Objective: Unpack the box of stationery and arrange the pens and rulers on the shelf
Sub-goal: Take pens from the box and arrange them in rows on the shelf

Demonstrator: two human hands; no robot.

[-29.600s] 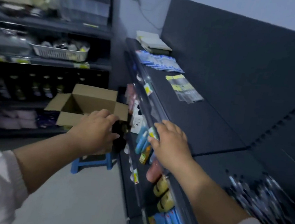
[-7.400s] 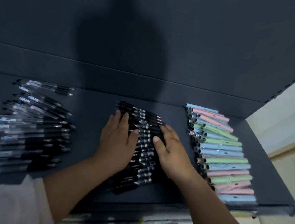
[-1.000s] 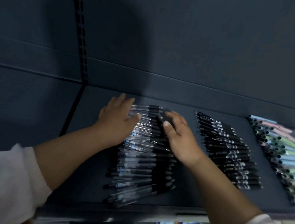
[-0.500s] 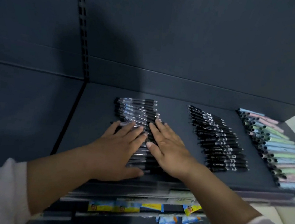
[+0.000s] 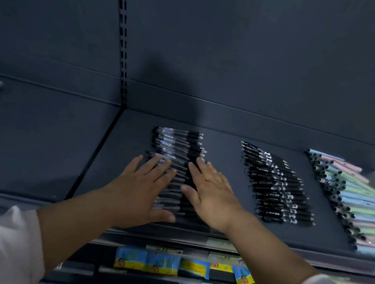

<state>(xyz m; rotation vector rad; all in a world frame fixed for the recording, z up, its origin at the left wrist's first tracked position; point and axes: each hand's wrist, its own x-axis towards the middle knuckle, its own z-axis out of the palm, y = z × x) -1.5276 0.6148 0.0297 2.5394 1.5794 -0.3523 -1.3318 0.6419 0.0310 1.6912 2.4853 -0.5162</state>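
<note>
On the dark grey metal shelf (image 5: 220, 159), both hands lie flat with fingers straight and spread. The left hand (image 5: 140, 189) and the right hand (image 5: 212, 195) press side by side on the near half of a row of clear-barrelled pens with black grips (image 5: 177, 144), which runs from near the back wall toward the front edge. A strip of open shelf separates this row from a row of black pens (image 5: 277, 187) to the right. A narrower gap lies before the pastel-coloured pens (image 5: 359, 205) at the shelf's right end. Left of the clear pens, open surface reaches the seam below the slotted upright (image 5: 123, 41). Blue-and-yellow packets (image 5: 147, 261) show beneath the front edge.
</note>
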